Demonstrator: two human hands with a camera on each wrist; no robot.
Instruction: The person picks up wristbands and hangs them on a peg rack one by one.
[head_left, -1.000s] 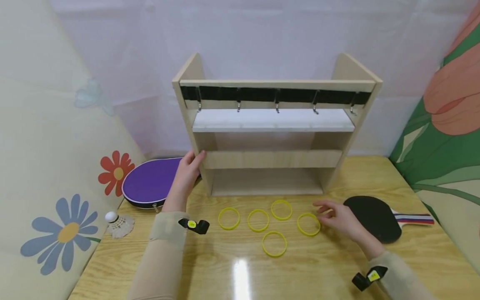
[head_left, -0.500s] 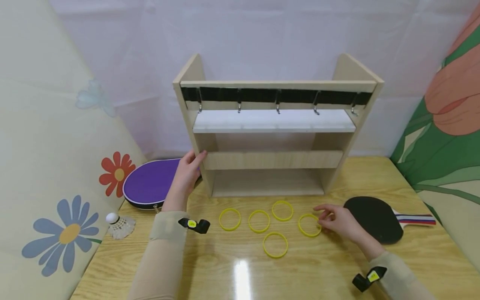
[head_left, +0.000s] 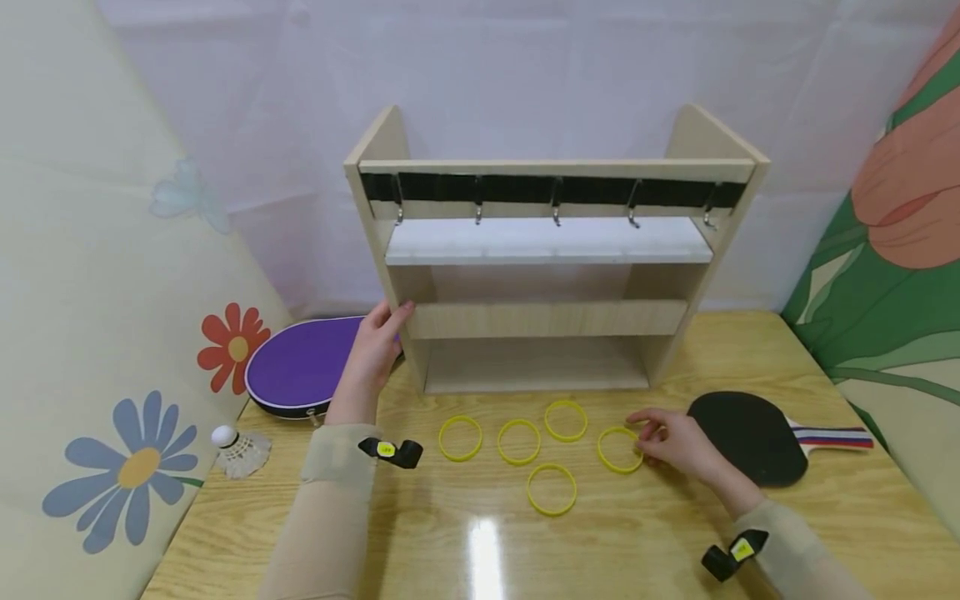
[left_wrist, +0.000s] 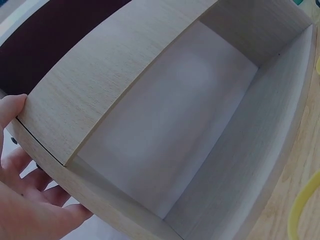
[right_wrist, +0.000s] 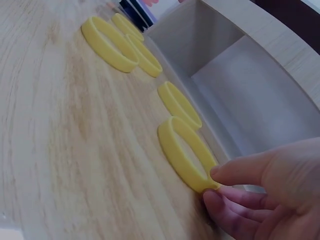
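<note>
A light wooden shelf rack (head_left: 551,320) stands on the table, with several metal hooks (head_left: 557,214) along a black strip near its top. My left hand (head_left: 372,346) grips the rack's left side panel, thumb at the front, fingers behind, as the left wrist view (left_wrist: 35,205) also shows. Several yellow silicone wristbands lie flat before the rack. At the rightmost wristband (head_left: 602,454), my right hand (head_left: 678,446) pinches the right edge between thumb and fingers; the right wrist view shows that wristband (right_wrist: 175,152) still lying on the wood. Others include a left wristband (head_left: 441,450) and a front wristband (head_left: 574,492).
A black table tennis bat (head_left: 746,437) lies right of my right hand, its striped handle pointing right. At the left are a purple bat case (head_left: 300,362) and a white shuttlecock (head_left: 243,454). A pale cloth (head_left: 540,75) hangs behind the rack.
My right hand's fingers have come together on the right edge of the rightmost wristband, where they were just beside it before. The left hand keeps its hold on the rack.
</note>
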